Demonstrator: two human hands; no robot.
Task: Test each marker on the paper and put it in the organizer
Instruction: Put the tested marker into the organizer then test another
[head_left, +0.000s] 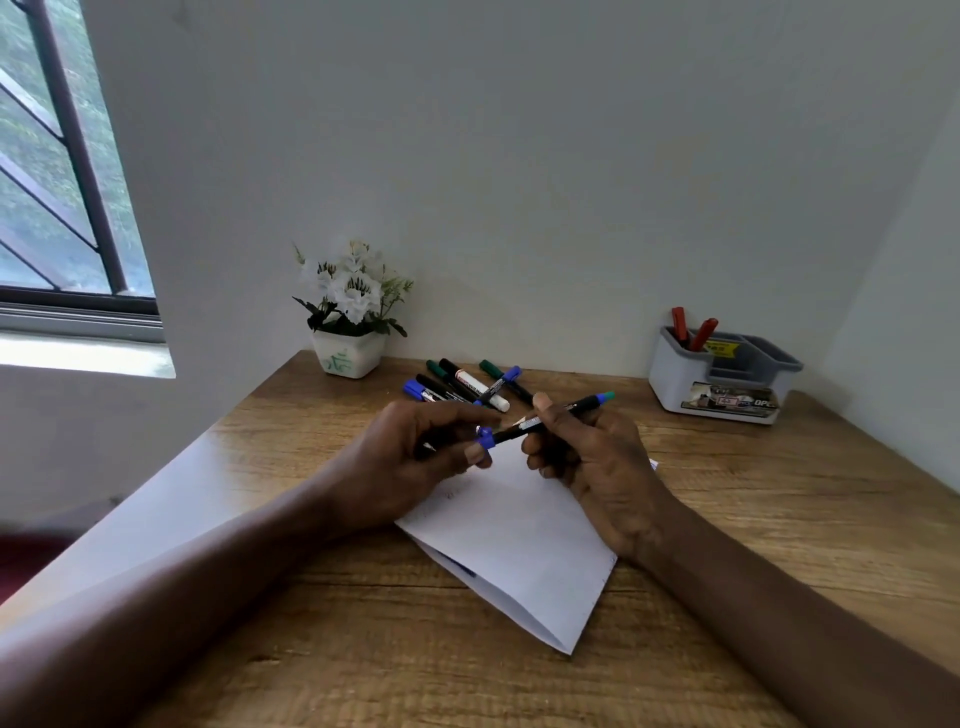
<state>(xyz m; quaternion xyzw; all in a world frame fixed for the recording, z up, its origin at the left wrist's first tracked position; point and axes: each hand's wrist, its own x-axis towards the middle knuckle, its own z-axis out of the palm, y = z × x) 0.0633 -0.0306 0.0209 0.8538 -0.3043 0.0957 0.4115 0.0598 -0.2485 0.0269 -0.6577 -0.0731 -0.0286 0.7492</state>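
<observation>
While above the paper (519, 551), blue marker (525, 427) within both hands (410, 457) (597, 457).

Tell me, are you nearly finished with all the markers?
Not yet. Done: two red markers stand in the organizer. In hand: the right hand grips a blue-capped marker over the paper, while the left hand pinches its cap end. Left: a pile of markers lies near the flower pot, waiting to be tested.
</observation>
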